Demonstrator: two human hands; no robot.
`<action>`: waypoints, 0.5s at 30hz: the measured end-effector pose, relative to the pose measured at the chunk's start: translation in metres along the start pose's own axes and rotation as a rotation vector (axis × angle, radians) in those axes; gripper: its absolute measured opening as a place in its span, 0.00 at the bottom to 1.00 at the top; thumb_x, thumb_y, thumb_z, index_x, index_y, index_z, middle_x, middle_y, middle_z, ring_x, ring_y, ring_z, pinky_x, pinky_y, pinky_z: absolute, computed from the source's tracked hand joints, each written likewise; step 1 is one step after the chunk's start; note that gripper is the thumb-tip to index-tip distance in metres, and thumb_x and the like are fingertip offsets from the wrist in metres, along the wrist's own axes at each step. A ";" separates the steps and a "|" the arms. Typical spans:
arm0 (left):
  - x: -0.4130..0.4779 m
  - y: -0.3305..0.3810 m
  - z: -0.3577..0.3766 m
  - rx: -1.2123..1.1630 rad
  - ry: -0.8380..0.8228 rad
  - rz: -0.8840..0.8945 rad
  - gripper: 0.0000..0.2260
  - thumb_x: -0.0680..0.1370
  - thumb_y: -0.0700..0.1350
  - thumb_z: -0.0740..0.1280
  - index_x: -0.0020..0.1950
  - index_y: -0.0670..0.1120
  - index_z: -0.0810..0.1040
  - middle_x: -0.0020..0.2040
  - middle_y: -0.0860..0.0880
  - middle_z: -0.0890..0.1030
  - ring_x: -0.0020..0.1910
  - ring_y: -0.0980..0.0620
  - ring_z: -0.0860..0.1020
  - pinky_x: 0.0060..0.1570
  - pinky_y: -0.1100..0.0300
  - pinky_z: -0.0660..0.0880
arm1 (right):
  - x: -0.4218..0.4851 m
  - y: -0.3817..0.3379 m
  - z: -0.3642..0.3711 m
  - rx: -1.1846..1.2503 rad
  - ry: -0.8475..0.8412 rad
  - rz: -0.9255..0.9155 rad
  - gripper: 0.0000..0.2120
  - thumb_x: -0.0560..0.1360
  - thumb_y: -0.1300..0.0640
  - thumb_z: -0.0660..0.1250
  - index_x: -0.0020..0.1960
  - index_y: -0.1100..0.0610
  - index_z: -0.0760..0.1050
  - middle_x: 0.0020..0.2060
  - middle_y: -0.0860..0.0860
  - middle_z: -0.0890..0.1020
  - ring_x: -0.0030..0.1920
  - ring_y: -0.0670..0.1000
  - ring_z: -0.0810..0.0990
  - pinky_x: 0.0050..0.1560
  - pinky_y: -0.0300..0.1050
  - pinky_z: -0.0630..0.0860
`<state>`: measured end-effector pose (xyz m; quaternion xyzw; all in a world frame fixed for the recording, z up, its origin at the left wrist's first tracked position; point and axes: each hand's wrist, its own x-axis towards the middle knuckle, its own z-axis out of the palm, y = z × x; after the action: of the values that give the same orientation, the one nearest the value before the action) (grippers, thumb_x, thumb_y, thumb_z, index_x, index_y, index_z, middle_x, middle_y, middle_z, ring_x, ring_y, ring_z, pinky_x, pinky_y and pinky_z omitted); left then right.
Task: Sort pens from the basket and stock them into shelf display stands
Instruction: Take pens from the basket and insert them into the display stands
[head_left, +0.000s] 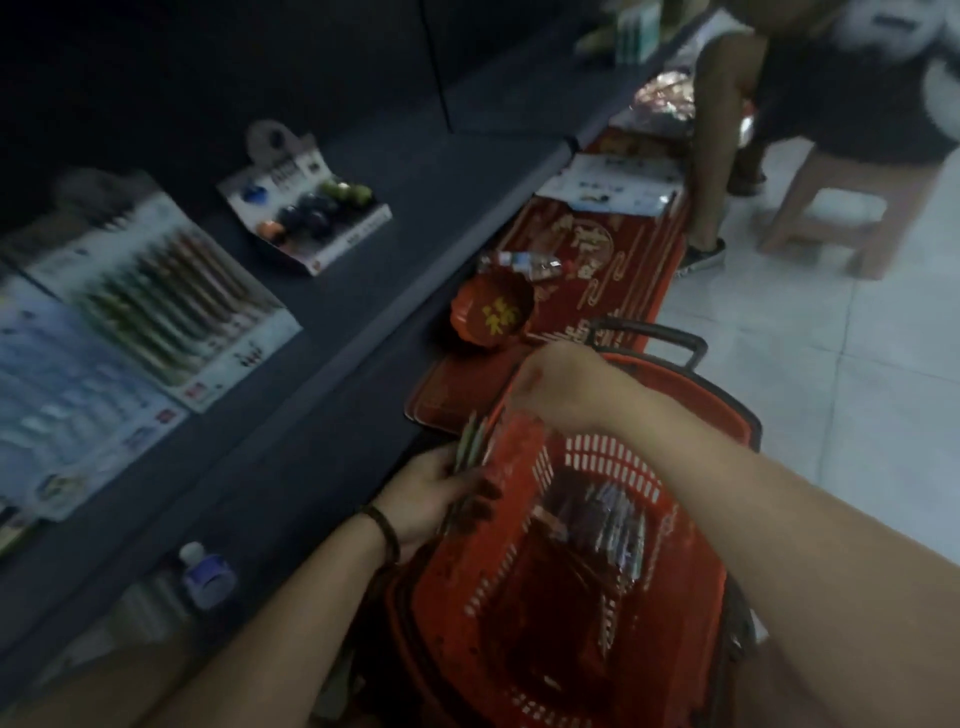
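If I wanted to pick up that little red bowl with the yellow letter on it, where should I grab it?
Probably by its top rim. The red bowl sits tilted on the red mat, open side facing up toward the camera, so the scalloped edge is exposed. Come from above with thumb inside and fingers outside. The plastic bottle lies just behind it, so the nearer rim looks easier.

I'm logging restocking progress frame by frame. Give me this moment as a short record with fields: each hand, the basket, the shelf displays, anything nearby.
left hand: grips a bunch of pens at the basket's left rim
right hand: over the basket's far rim; blurred, grip unclear
basket: red plastic basket, more pens lying inside
shelf: dark shelf with a pen display stand partly filled
nearby: red bowl on red boxes; small bottle on the shelf's near end
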<state>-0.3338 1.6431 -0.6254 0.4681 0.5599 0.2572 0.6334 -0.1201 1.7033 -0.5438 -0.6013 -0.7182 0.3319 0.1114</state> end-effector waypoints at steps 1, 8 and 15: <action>-0.009 0.015 -0.008 -0.006 0.059 0.050 0.06 0.83 0.42 0.65 0.59 0.47 0.78 0.45 0.42 0.84 0.38 0.46 0.82 0.37 0.56 0.76 | 0.000 -0.007 0.002 0.088 0.086 0.004 0.13 0.78 0.48 0.71 0.42 0.56 0.85 0.33 0.53 0.86 0.33 0.51 0.85 0.38 0.43 0.80; -0.061 0.083 -0.061 0.028 0.093 0.212 0.08 0.82 0.42 0.66 0.60 0.48 0.80 0.50 0.38 0.85 0.37 0.50 0.80 0.33 0.59 0.72 | -0.002 -0.064 0.029 0.855 0.165 -0.166 0.09 0.78 0.55 0.75 0.50 0.61 0.82 0.40 0.65 0.85 0.35 0.64 0.83 0.34 0.50 0.77; -0.077 0.081 -0.074 0.010 0.138 0.261 0.07 0.80 0.41 0.69 0.57 0.47 0.82 0.46 0.42 0.85 0.35 0.52 0.77 0.32 0.60 0.71 | 0.001 -0.090 0.047 1.064 0.138 -0.220 0.06 0.78 0.60 0.75 0.54 0.59 0.86 0.45 0.63 0.86 0.45 0.60 0.86 0.50 0.54 0.84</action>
<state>-0.4062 1.6347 -0.5136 0.5211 0.5378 0.3664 0.5523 -0.2179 1.6827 -0.5246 -0.4036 -0.5009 0.5956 0.4811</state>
